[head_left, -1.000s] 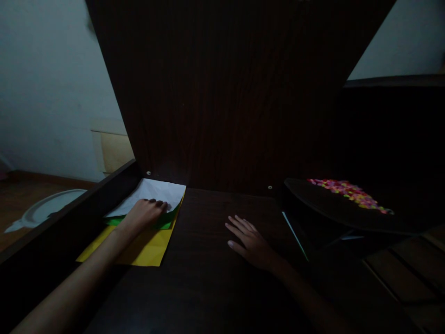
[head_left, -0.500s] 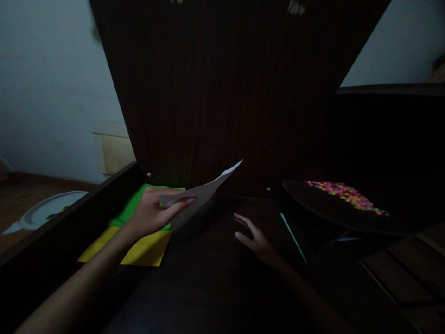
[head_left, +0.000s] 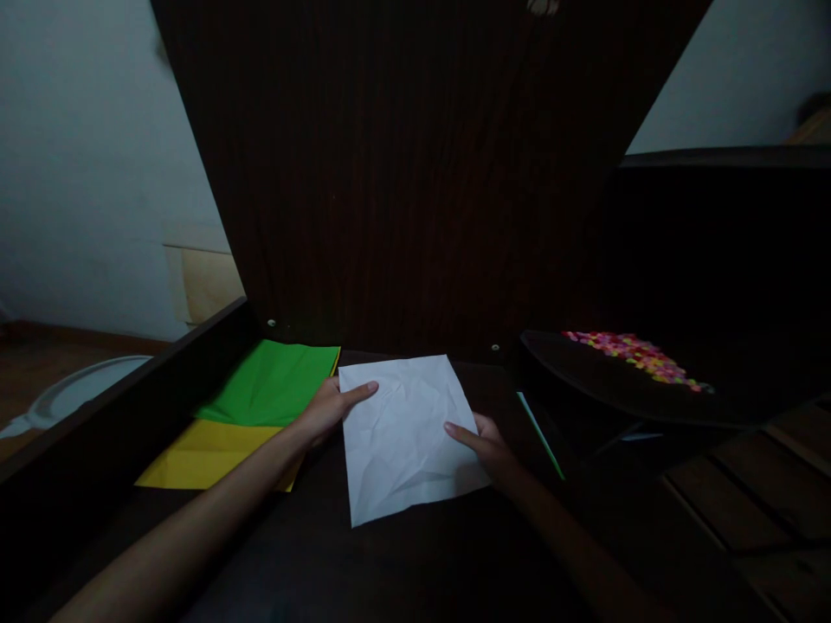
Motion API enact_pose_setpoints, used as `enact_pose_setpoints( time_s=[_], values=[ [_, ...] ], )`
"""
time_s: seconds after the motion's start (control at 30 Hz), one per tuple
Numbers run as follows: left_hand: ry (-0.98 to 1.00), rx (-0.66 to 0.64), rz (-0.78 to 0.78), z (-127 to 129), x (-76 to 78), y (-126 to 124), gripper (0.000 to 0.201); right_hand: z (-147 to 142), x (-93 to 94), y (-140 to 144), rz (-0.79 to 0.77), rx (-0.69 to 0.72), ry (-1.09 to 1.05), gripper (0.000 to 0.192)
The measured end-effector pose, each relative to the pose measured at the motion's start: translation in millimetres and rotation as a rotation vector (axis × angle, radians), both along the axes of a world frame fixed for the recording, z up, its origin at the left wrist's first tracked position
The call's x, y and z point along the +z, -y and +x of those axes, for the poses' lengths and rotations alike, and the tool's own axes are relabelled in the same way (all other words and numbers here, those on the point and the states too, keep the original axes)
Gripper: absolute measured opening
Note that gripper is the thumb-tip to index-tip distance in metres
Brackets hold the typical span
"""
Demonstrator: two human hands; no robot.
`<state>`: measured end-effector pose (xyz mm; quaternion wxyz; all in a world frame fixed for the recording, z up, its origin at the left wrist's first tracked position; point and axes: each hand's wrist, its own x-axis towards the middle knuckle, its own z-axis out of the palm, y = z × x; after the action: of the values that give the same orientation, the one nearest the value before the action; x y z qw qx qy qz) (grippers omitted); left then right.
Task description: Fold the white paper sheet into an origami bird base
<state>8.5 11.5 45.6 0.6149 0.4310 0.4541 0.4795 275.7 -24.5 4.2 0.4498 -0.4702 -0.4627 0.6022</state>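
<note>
Between the left hand (head_left: 326,409) and right hand (head_left: 490,447), fingers (head_left: 361,394) pinching its sides, a squarish white paper (head_left: 409,437) looks creased.

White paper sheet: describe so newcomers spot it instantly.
Find the upright dark wood panel. Before its base, the left hand and right hand hold the white paper sheet. Its white colour separates it from the green sheet and yellow sheet lying left of it.

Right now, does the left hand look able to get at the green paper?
Probably yes, but it would first have to release the white paper in its grip. The left hand is close beside the green paper, and nothing seems to lie on top of that sheet.
</note>
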Motion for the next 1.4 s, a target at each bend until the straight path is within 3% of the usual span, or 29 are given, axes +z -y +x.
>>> enact_pose_setpoints(
  time_s=[0.17,0.6,0.7,0.87,1.0,1.2,1.4],
  values=[
    [0.000,-0.041,-0.025,-6.7,-16.4,0.8,0.047,-0.2,-2.3,-3.9,0.030,0.029,0.061,0.044],
    [-0.099,0.062,0.077,-11.9,-20.4,1.3,0.039,1.3,-3.0,-7.0,0.195,-0.034,0.303,0.041],
    [-0.076,0.037,0.091,-9.1,-20.7,2.3,0.041,3.0,-1.3,-9.6,0.189,-0.104,0.286,0.042],
    [-0.094,-0.114,0.065,-0.9,-21.8,10.7,0.044,2.6,-3.8,-12.4,0.144,-0.260,0.182,0.048],
    [-0.072,-0.217,0.047,4.7,-23.5,15.8,0.056,-2.2,-4.7,-10.7,0.135,-0.294,0.125,0.048],
    [-0.099,-0.153,0.054,1.9,-28.5,11.5,0.062,-4.1,-0.6,-7.0,0.101,-0.241,0.117,0.046],
    [-0.137,-0.132,0.051,0.0,-35.4,9.8,0.066,-2.3,-3.0,-9.5,0.110,-0.185,0.065,0.055]
  ],
)
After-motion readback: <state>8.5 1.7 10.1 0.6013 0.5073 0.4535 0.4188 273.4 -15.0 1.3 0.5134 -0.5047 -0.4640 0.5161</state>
